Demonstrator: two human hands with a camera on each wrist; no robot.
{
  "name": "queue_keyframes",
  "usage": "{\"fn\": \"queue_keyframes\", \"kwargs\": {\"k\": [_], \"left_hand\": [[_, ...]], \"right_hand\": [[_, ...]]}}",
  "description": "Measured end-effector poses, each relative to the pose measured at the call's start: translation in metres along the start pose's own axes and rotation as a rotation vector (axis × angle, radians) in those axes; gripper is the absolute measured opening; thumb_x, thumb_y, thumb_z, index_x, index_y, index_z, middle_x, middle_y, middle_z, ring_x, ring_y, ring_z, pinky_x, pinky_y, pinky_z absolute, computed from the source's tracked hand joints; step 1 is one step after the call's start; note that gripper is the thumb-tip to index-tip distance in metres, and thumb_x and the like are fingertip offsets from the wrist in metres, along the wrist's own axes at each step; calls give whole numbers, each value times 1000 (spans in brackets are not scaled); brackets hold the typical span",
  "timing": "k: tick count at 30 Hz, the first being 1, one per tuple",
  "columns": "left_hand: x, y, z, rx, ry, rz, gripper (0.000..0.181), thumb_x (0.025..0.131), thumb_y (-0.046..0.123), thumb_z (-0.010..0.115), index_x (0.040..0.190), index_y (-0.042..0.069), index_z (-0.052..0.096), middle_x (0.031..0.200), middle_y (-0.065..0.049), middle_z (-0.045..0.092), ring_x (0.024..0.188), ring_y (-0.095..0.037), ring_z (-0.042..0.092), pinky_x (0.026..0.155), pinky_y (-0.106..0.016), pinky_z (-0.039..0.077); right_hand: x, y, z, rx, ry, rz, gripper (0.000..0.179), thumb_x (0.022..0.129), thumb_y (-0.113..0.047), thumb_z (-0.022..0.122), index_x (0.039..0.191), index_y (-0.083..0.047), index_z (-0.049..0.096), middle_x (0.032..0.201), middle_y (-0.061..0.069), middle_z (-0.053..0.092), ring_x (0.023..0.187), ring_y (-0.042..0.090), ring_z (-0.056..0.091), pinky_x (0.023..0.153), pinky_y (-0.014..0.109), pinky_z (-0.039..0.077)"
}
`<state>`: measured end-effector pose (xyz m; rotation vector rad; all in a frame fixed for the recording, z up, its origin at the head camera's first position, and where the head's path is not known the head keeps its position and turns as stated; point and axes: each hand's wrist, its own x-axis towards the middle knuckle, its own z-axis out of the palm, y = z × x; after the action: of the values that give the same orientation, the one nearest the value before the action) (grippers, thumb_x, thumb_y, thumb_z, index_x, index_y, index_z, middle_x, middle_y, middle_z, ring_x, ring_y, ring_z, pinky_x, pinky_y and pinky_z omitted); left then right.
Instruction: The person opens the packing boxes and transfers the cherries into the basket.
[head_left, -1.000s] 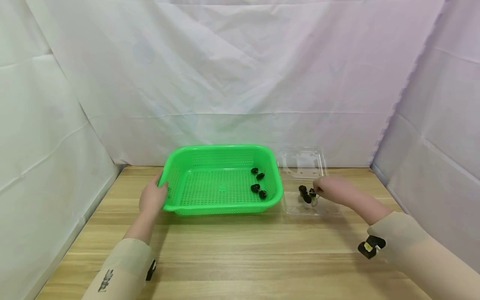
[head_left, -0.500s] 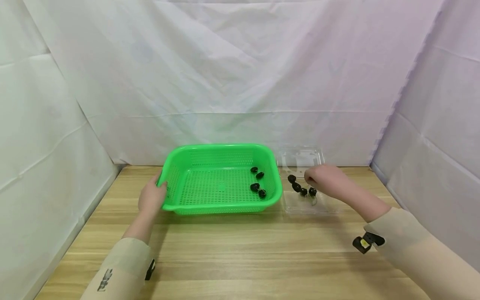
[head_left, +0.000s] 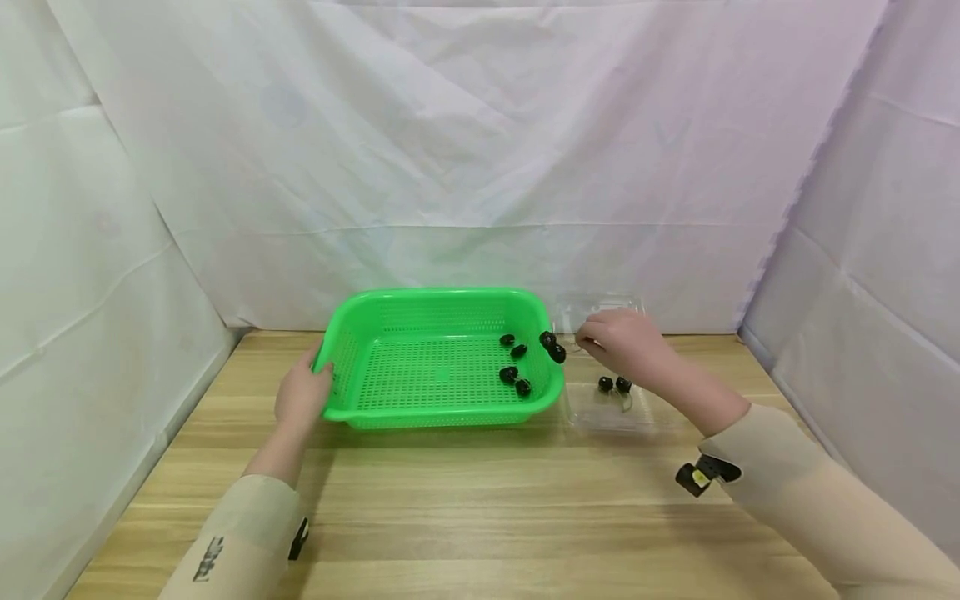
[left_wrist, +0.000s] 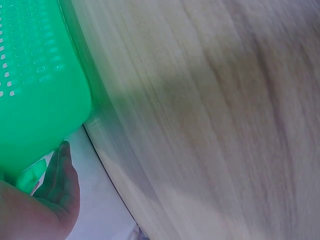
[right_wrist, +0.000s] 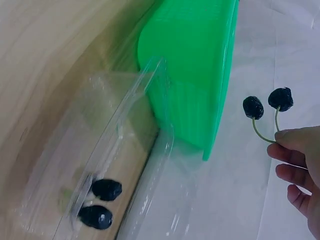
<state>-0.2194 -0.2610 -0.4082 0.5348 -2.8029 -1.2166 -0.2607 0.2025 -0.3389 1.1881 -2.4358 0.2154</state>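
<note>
My right hand (head_left: 622, 340) pinches the green stems of a pair of dark cherries (right_wrist: 253, 107) between thumb and forefinger. In the head view the pair hangs over the right rim of a green plastic basket (head_left: 442, 421). With my left hand (head_left: 303, 392) I grip the basket's left rim, thumb inside and fingers outside below the edge. Several dark cherries (head_left: 509, 375) lie on the right side of the basket's perforated floor. Right of the basket, a clear plastic clamshell box (head_left: 607, 417) stands with its lid raised; two more cherries (right_wrist: 106, 190) lie in it.
A wooden table (head_left: 480, 517) carries the basket and the box. White cloth (head_left: 480, 167) hangs behind it and along both sides. The clear lid (head_left: 600, 307) rises near the back cloth, beside the basket's right end.
My right hand has lifted a cherry pair out of the clear box by the stems and moved it left and up to the basket's rim. The left hand stays on the basket.
</note>
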Motion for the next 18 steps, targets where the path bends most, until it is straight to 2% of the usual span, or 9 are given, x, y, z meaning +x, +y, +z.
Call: {"fn": "queue_keyframes", "kwargs": {"k": [3, 5, 12, 18], "left_hand": [[-1, 1, 0, -4, -5, -3, 56, 104, 26, 38, 156, 14, 21, 150, -24, 36, 86, -32, 53, 67, -38, 40], [-1, 1, -1, -2, -3, -4, 56, 104, 26, 38, 156, 14, 21, 150, -24, 35, 88, -33, 53, 67, -38, 40], [-1, 0, -1, 12, -5, 10, 56, 104, 27, 38, 156, 13, 21, 150, -26, 35, 100, -38, 53, 68, -39, 40], [-1, 0, 0, 10, 4, 10, 56, 104, 27, 38, 156, 14, 21, 148, -26, 38, 98, -37, 54, 68, -38, 40]], "right_hand": [[8, -8, 5, 18, 22, -19, 9, 81, 1, 75, 85, -5, 72, 78, 3, 67, 69, 21, 64, 64, 36, 53], [13, -13, 8, 37, 13, -18, 8, 81, 0, 75, 85, -5, 72, 78, 3, 67, 69, 21, 64, 65, 36, 52], [30, -25, 21, 101, -103, 52, 5, 87, -4, 72, 90, -8, 74, 85, 2, 69, 77, 18, 65, 70, 32, 53], [43, -32, 33, 162, -180, 94, 6, 90, -5, 69, 93, -6, 74, 88, 4, 71, 82, 20, 67, 73, 32, 54]]}}
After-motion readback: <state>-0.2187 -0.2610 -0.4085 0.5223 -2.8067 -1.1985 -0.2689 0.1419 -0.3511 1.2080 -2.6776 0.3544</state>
